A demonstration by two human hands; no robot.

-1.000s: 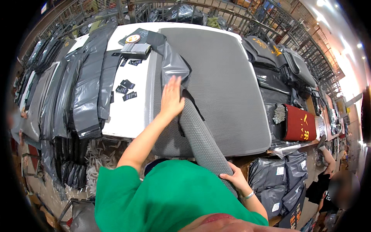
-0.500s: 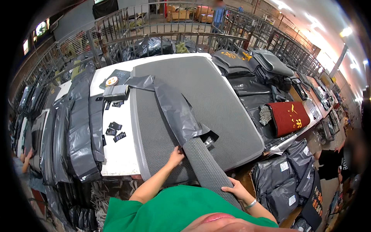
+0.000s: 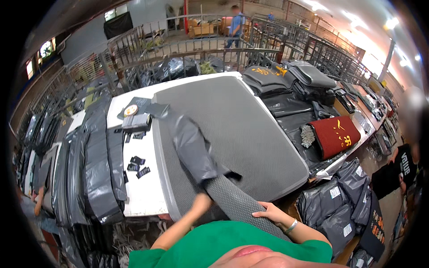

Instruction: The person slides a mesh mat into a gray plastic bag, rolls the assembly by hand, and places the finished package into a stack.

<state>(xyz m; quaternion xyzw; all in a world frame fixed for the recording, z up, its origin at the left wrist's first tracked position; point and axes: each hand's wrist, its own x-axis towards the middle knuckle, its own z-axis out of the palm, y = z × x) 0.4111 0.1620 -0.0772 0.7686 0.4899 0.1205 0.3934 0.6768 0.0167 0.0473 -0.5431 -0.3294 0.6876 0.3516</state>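
Note:
A rolled grey mat with a honeycomb texture (image 3: 239, 201) slants from my body toward the middle of the table. Its far end sits inside the mouth of a long dark grey plastic bag (image 3: 190, 143), which lies puffed up across a flat grey mat (image 3: 241, 116). My right hand (image 3: 273, 215) is closed on the near part of the roll, thumb on top; the fingers beneath are hidden. Left of the roll, close to the bag's mouth, is my left hand (image 3: 202, 203). It is smeared by motion, so its grip does not show.
Long grey plastic bags (image 3: 100, 156) hang over the table's left side. Black tags (image 3: 138, 163) and a small grey box (image 3: 136, 121) lie on the white tabletop (image 3: 145, 192). At right are a red rolled mat (image 3: 336, 136) and packed bags (image 3: 328, 201). Other people stand around.
The bag has puffed up and bent more along its length. My left hand has dropped slightly toward me. My right hand keeps its hold. The person in blue behind the railing has moved left.

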